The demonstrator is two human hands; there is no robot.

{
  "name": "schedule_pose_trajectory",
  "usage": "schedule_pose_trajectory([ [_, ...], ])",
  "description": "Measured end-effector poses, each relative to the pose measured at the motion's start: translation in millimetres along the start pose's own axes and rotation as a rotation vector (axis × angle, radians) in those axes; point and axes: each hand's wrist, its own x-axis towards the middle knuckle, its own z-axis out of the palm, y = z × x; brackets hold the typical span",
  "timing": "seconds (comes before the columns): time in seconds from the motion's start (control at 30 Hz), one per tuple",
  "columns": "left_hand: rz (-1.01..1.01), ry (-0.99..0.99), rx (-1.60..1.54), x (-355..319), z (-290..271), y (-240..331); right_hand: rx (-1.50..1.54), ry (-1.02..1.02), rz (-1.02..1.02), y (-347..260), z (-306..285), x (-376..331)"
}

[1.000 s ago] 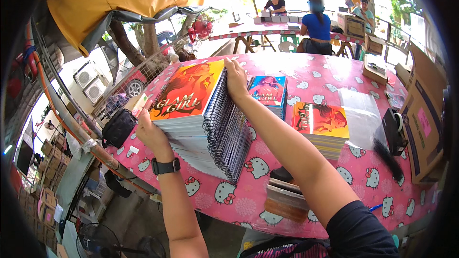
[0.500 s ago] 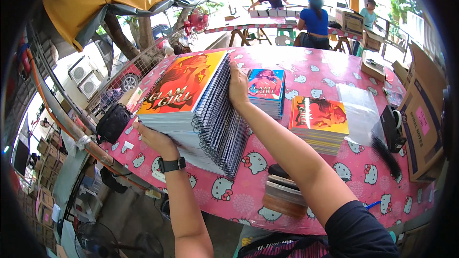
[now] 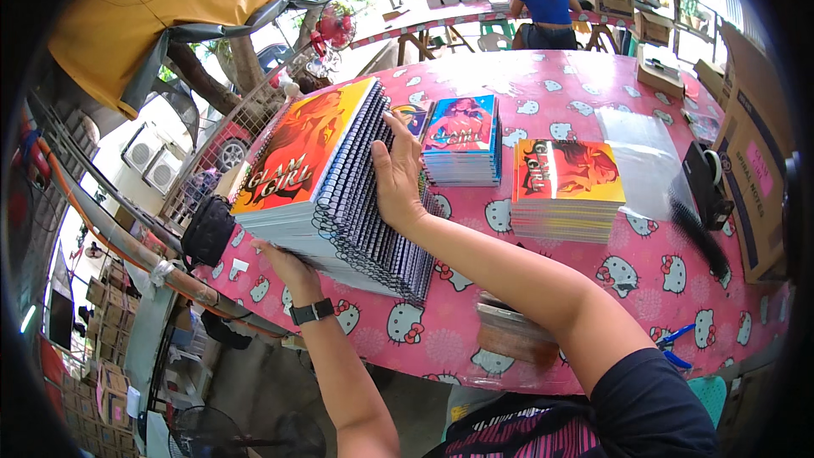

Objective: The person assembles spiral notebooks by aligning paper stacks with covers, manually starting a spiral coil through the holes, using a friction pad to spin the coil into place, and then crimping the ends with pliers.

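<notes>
While the right hand (image 3: pixel 400 182) lies against the dark spiral bindings of a tall stack of orange, red and yellow-covered notebooks (image 3: pixel 326 195), its fingers (image 3: pixel 404 134) are extended, the thumb a little apart, and not closed around anything. At the stack's lower near-left edge is the left hand (image 3: pixel 292 271); its fingers are mostly hidden, so how far open they are I cannot tell. The stack stands between the two sets of fingers, on a table (image 3: pixel 449 331) covered in glossy pink cat-print sheeting.

Just right of the right fingers is a smaller pile of blue-and-pink-covered notebooks (image 3: pixel 462 140); farther right, a low pile of orange and yellow notebooks (image 3: pixel 568 191), then a clear plastic sheet (image 3: pixel 640 157). Nearer the body than those fingers, a brown block (image 3: pixel 513 332) sits partly under the right forearm. Left of the left fingers rests a soft black bag (image 3: pixel 208 229).
</notes>
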Motion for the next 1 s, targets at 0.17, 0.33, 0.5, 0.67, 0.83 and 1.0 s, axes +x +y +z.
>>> schedule_pose_trajectory([
  [0.17, -0.08, -0.098, -0.021, 21.0, -22.3, 9.7, -0.063, -0.011, -0.029, -5.4, -3.9, 0.3],
  [0.33, -0.215, -0.219, -0.287, 36.9, -3.6, 56.4, 0.013, -0.161, -0.54, -58.3, -27.4, 14.6],
  [0.5, -0.188, -0.508, -0.254, 47.1, 12.5, 64.8, -0.032, -0.372, -0.563, -74.8, -9.3, -8.9],
  [0.67, -0.175, -0.419, -0.136, 53.1, 12.2, 61.4, -0.012, -0.363, -0.567, -74.8, -8.5, -6.5],
  [0.83, -0.193, -0.406, -0.159, 54.3, 12.1, 62.0, -0.046, -0.394, -0.584, -74.0, -9.6, -3.5],
  [1.0, -0.054, -0.547, -0.372, 39.9, -30.5, 67.5, -0.05, -0.595, -0.473, -78.0, -90.4, 28.5],
])
